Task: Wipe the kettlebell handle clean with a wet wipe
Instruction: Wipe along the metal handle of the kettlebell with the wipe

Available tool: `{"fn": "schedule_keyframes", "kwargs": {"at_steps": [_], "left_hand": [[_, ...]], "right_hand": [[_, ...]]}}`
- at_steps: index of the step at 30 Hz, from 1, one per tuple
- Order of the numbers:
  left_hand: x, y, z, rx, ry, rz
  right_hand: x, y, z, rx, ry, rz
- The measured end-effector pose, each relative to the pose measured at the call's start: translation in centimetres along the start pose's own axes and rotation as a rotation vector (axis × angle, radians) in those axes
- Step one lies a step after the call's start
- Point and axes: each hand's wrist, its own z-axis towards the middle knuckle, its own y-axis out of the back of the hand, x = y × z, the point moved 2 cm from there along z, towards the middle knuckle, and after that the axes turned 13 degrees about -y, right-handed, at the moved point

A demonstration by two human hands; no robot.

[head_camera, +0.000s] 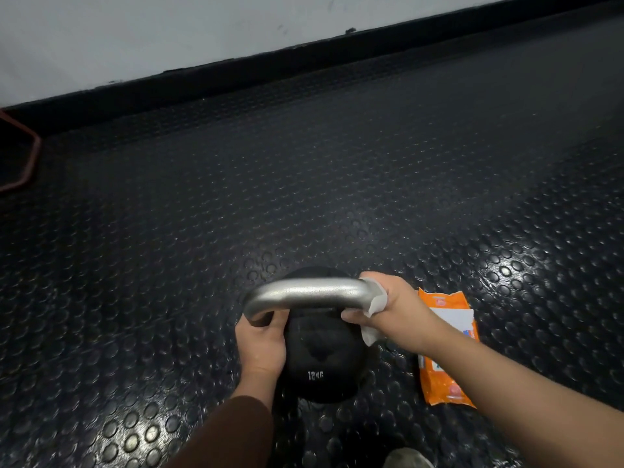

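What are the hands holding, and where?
The right hand grips a wet wipe round the right bend of the kettlebell handle; the left hand grips its left base.

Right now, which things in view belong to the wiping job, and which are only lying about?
Job: kettlebell; its steel handle; wet wipe, gripped round the handle's end by the right hand; left hand, holding the other end; orange wipe pack.
Lying about: red-edged object at the left edge; shoe tip.

White "12KG" on the kettlebell (324,352) — wipes pack (449,383) print unreadable.
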Motion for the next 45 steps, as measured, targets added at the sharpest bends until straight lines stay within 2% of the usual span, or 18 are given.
{"fn": "schedule_keyframes", "kwargs": {"at_steps": [4,6,8,11,13,16,20,22,25,28,31,35,38,40,45], "left_hand": [[0.1,0.1,0.0,-0.001,0.002,-0.005],[0.1,0.0,0.0,0.003,-0.007,-0.008],[0.2,0.0,0.0,0.001,-0.007,-0.010],[0.3,0.1,0.1,0.000,-0.002,-0.009],[0.3,0.0,0.1,-0.004,-0.001,-0.011],[0.3,0.1,0.1,-0.003,-0.013,-0.010],[0.3,0.1,0.0,-0.004,-0.016,-0.023],[0.2,0.0,0.0,0.007,-0.025,-0.025],[0.1,0.0,0.0,0.005,-0.025,-0.045],[0.4,0.0,0.1,0.005,-0.007,-0.048],[0.6,0.0,0.1,0.006,-0.015,-0.049],[0.6,0.0,0.3,0.009,-0.028,-0.051],[0.7,0.0,0.4,0.008,-0.051,-0.048],[0.5,0.1,0.2,0.008,-0.056,-0.049],[0.4,0.1,0.1,0.007,-0.050,-0.051]], "right_hand": [[-0.9,-2.2,-0.6,-0.301,-0.044,0.212],[-1.0,-2.8,-0.8,-0.373,-0.029,0.238],[-0.8,-2.0,-0.4,-0.263,-0.037,0.216],[0.4,0.5,0.3,0.168,-0.037,-0.018],[1.4,1.6,0.5,0.293,-0.021,-0.135],[1.3,1.4,0.4,0.247,-0.015,-0.106],[0.0,0.0,-0.3,-0.001,0.022,0.050],[-0.6,-0.8,-0.4,-0.076,-0.033,0.185],[-1.1,-1.7,-0.2,-0.168,-0.102,0.150],[-0.8,-1.1,0.0,-0.129,-0.088,0.136],[-0.3,-0.2,-0.1,0.053,0.012,0.110],[-0.9,1.0,-0.1,0.215,-0.005,0.089],[-1.3,0.9,0.0,0.290,-0.011,0.286],[-1.3,0.7,-0.1,0.291,-0.113,0.455],[-0.8,0.5,0.9,0.121,-0.266,0.333]]}}
